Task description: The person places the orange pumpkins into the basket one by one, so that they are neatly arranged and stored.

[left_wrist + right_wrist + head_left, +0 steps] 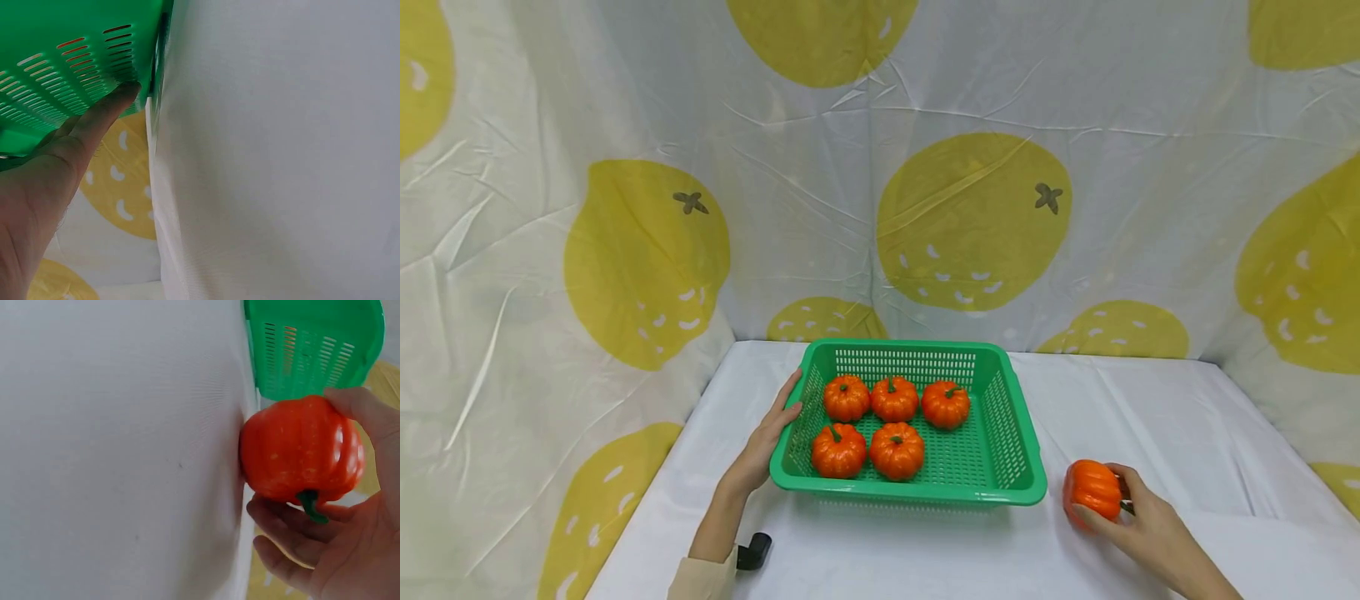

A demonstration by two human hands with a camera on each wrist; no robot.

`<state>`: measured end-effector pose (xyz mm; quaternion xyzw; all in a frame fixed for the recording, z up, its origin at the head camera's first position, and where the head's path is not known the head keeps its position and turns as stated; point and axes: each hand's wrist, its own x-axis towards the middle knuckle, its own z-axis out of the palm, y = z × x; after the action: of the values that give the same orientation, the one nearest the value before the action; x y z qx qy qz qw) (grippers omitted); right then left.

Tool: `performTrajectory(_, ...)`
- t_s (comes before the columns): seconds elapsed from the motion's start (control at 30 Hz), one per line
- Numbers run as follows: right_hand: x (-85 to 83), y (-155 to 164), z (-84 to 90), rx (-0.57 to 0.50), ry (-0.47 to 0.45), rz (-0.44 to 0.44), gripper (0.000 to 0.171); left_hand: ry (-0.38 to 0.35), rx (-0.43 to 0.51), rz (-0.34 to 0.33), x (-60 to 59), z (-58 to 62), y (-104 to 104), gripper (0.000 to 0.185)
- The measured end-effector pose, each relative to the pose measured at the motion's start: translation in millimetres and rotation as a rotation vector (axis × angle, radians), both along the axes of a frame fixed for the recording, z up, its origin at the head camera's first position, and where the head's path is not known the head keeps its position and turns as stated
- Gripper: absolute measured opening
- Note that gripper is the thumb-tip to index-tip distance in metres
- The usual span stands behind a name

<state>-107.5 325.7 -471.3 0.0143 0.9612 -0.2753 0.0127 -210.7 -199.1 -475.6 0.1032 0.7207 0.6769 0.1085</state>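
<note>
A green slotted basket (916,493) stands on the white table and holds several small orange pumpkins (895,451) in two rows. My left hand (775,427) rests against the basket's left wall with straight fingers at the rim; in the left wrist view its thumb (106,112) lies along the slotted wall (62,37). To the right of the basket, my right hand (1116,502) grips one more orange pumpkin (1090,489) lying on its side on the table. In the right wrist view the fingers (294,537) curl round this pumpkin (294,450), its green stem toward the palm, with the basket (312,344) just beyond.
A white cloth (1172,417) covers the table. A wrinkled backdrop with yellow fruit prints (973,221) closes the back and both sides. A small black object (754,551) lies by my left wrist near the front edge.
</note>
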Motion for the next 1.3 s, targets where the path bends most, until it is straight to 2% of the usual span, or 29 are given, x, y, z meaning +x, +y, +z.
performTrajectory(0.1, 0.1, 4.7, 1.6, -0.013, -0.045, -0.001, 0.084, -0.006, 0.011, -0.005, -0.6, -0.7, -0.2, 0.059)
performTrajectory(0.2, 0.4, 13.0, 6.6, 0.042, -0.061, 0.01, 0.088, -0.009, 0.01, -0.007, -0.7, -0.8, -0.4, 0.059)
performTrajectory(0.37, 4.0, 21.9, 7.9, 0.159, 0.085, 0.068, 0.085, -0.002, -0.011, 0.006, -0.3, 0.3, -0.8, 0.059)
performTrajectory(0.47, 3.1, 18.6, 4.1, 0.166, 0.153, 0.079, 0.084, 0.0, -0.021, 0.014, -0.4, 0.4, -0.8, 0.059)
performTrajectory(0.6, 0.5, 11.3, -3.5, 0.118, 0.229, 0.075, 0.082, 0.0, -0.017, 0.009, -0.2, 0.3, -0.6, 0.059)
performTrajectory(0.7, 0.1, 8.7, -7.0, 0.061, 0.196, 0.088, 0.082, -0.001, -0.015, 0.007, -0.1, 0.2, -0.5, 0.059)
performTrajectory(0.83, 1.0, 10.1, -6.8, 0.015, 0.096, 0.108, 0.086, -0.002, -0.013, 0.004, -0.1, 0.2, -0.5, 0.059)
performTrajectory(1.03, 3.9, 18.9, -8.0, 0.012, 0.1, 0.131, 0.092, -0.015, -0.007, 0.005, 0.9, -0.4, -0.4, 0.059)
performTrajectory(1.2, 5.9, 30.2, -8.3, -0.021, -0.031, 0.113, 0.085, -0.01, -0.017, 0.005, 0.4, 0.1, 0.3, 0.059)
performTrajectory(1.3, 4.6, 35.4, -6.7, -0.013, -0.071, 0.107, 0.082, -0.012, -0.019, 0.01, -0.2, 1.1, 0.0, 0.059)
